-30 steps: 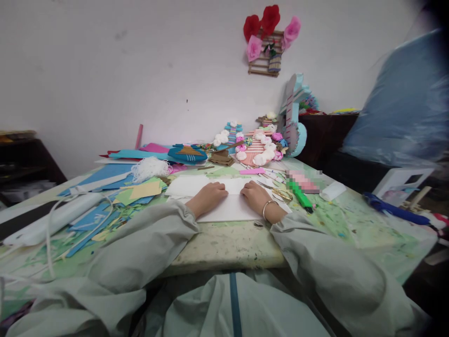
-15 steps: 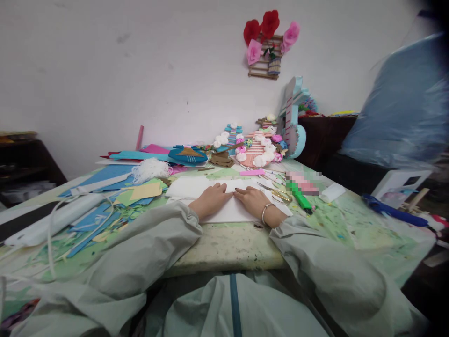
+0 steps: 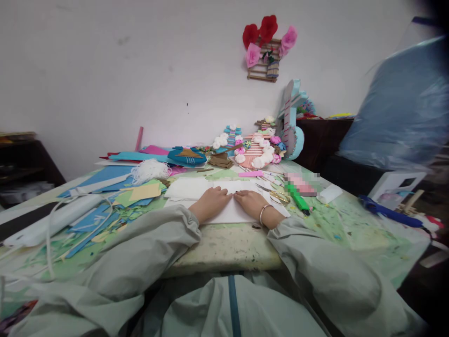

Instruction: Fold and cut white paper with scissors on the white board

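Note:
My left hand (image 3: 211, 204) rests on a sheet of white paper (image 3: 229, 216) at the table's front edge, its fingers bent and pressed together. My right hand (image 3: 251, 204), with a bracelet at the wrist, lies on the same paper opposite it. The fingertips of both hands come close together over the sheet's middle. Both hands look closed, and whatever they pinch is hidden under the fingers. Behind my left hand lies a stack of white tissue paper (image 3: 187, 188). Scissors with gold handles (image 3: 280, 197) lie just beyond my right hand.
A green utility knife (image 3: 298, 199) and a white roll (image 3: 329, 193) lie to the right. Coloured paper scraps (image 3: 145, 192), white string (image 3: 150, 172) and a long pale blue-white bar (image 3: 58, 222) are on the left. Paper crafts (image 3: 256, 152) stand at the back.
My right fingers have drawn in slightly from their reach towards my left hand. The camera view has shifted a little; the paper stays in place.

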Available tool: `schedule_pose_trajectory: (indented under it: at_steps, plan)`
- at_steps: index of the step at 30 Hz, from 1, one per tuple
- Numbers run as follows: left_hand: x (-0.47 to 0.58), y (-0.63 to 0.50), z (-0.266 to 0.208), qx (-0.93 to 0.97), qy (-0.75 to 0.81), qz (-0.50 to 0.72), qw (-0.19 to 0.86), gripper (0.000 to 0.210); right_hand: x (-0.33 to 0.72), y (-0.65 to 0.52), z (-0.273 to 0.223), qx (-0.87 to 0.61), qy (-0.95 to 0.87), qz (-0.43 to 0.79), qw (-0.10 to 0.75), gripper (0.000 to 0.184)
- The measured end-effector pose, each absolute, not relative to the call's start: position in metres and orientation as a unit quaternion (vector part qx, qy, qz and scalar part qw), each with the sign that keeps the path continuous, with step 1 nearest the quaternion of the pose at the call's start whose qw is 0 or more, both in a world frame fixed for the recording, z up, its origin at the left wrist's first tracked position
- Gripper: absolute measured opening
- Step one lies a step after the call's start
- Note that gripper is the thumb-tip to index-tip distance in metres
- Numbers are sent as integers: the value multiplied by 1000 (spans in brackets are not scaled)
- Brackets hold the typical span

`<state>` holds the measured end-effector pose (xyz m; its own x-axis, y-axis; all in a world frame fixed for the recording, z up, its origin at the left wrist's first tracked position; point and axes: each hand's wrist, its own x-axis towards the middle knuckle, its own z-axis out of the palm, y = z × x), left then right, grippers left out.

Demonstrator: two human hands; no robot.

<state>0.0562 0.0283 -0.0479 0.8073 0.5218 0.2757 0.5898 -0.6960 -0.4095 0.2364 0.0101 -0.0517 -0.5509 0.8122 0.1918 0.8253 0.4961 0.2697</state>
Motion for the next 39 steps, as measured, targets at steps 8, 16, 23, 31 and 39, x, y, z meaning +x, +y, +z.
schedule_pose_trajectory:
  at_steps: [8, 16, 23, 31, 39]
  plan:
    - [49, 29, -46, -926, -319, -56, 196, 23, 235, -1, -43, -529, -833, -161, -14, 29]
    - [26, 29, -33, -912, -367, -36, 177, 24, 241, -3, -32, -592, -790, -151, -51, 33]
    - [24, 33, -31, -905, -377, -30, 196, 25, 236, -3, -32, -600, -785, -151, -37, 33]
    - [28, 37, -32, -895, -394, -66, 196, 22, 237, -1, -33, -622, -768, -153, -26, 33]
    - [25, 38, -28, -900, -404, -55, 154, 17, 240, 2, -33, -637, -757, -146, -25, 32]
